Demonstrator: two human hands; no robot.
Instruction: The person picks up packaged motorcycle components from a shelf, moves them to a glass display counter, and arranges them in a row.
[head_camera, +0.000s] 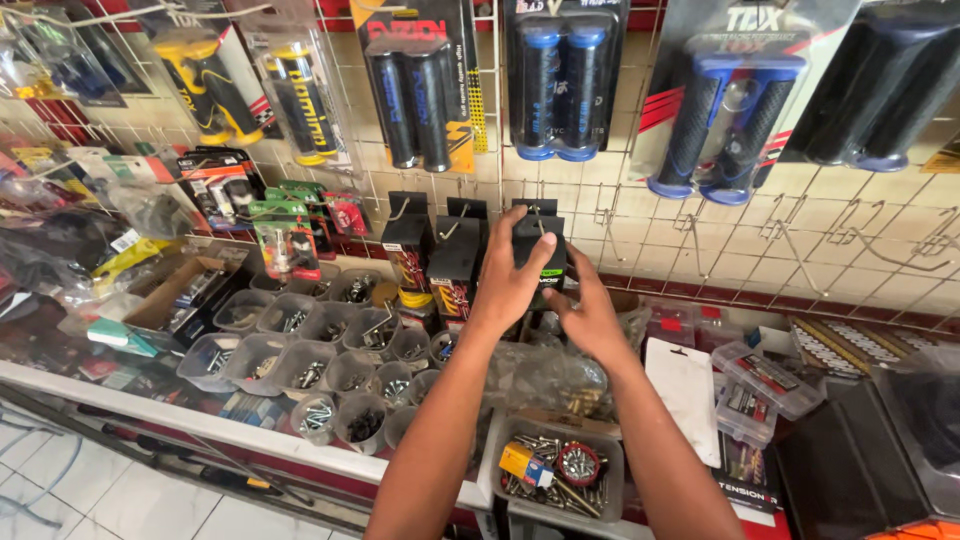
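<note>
A: Where is the box you have hold of?

B: Your left hand (510, 285) is clamped around the small black box (538, 250), fingers over its front and thumb side, up at the white wire grid (720, 240) above the back edge of the tabletop (180, 415). Your right hand (588, 318) sits just below and beside it, fingers curled against the box's lower edge; whether it truly grips or only steadies I cannot tell.

A: How do you handle it well here?

B: Keep the box upright and square to the grid. It looks like thin, glossy card with sharp corners, so squeeze lightly on the flat faces, not the edges. A metal hook (537, 212) shows at its top tab; judge that tab as the weak point and support the weight from beneath with the right hand.

A: What is close by?

B: Two similar black boxes (432, 250) hang touching-close on the left, same card, same hooks. Beneath your wrists lie clear plastic cups of screws (330, 385), hard and loose, and a crinkled clear bag (545, 375). Rubber handlebar grips (560, 90), ribbed and matte, hang above.
</note>
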